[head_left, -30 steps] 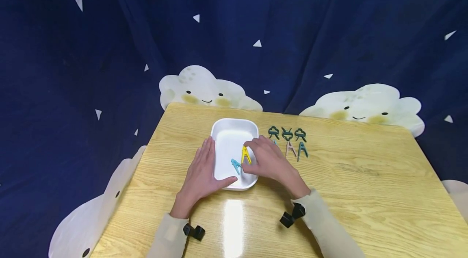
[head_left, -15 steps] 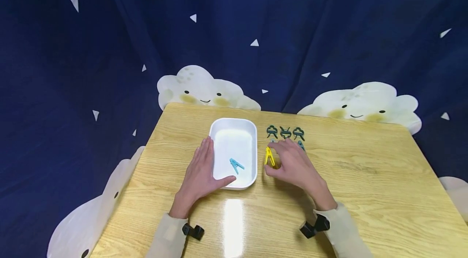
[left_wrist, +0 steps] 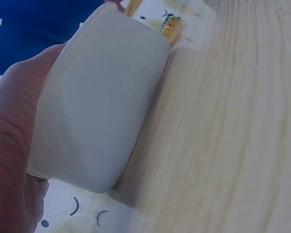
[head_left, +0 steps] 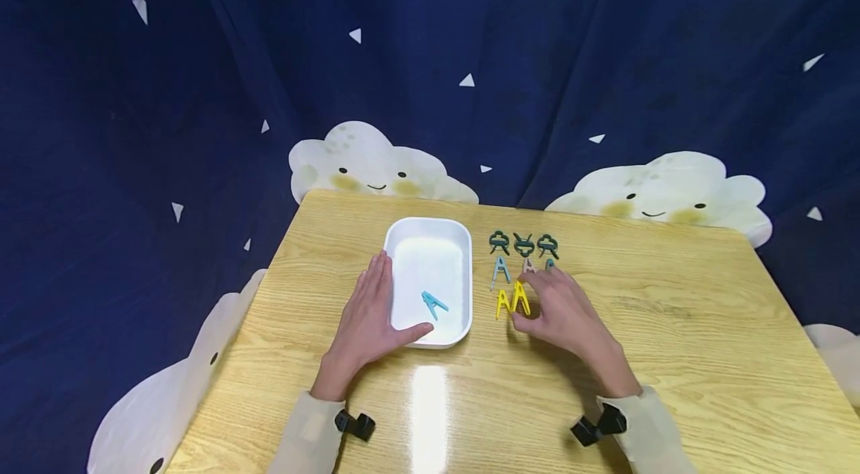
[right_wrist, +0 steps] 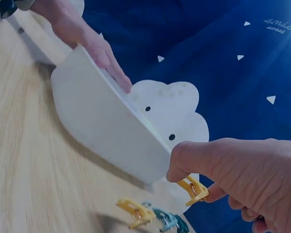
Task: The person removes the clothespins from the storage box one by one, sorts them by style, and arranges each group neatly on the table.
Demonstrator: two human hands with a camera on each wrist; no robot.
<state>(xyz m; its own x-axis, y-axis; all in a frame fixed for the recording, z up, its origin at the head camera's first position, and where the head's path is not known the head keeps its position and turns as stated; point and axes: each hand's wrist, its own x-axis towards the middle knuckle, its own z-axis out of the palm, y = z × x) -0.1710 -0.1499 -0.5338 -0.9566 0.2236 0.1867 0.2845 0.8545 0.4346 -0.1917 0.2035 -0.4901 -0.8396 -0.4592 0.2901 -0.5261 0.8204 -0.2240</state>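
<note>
My right hand [head_left: 567, 313] pinches a yellow clothespin [head_left: 520, 297] between thumb and fingertips, right of another yellow clothespin [head_left: 502, 302] on the table. In the right wrist view the held clothespin [right_wrist: 196, 191] hangs above the tabletop. My left hand [head_left: 366, 321] rests against the white tray [head_left: 411, 265], straight fingers along its left side and thumb across the near rim. Inside the tray lies a light blue clothespin [head_left: 433, 303]. Behind the yellow ones are a light blue clothespin [head_left: 500, 269], a pink one [head_left: 528, 265] and a teal one [head_left: 550, 263], the last two partly hidden by my right hand.
Three dark green clips [head_left: 524, 245] form a row at the back, right of the tray. The wooden table [head_left: 672, 325] reaches far to the right. A dark blue curtain [head_left: 416, 26] with white clouds hangs behind it.
My right hand has carried the yellow clothespin from over the tray rightward to beside the other yellow one. The light blue clothespin stays in the tray; my left hand keeps its place.
</note>
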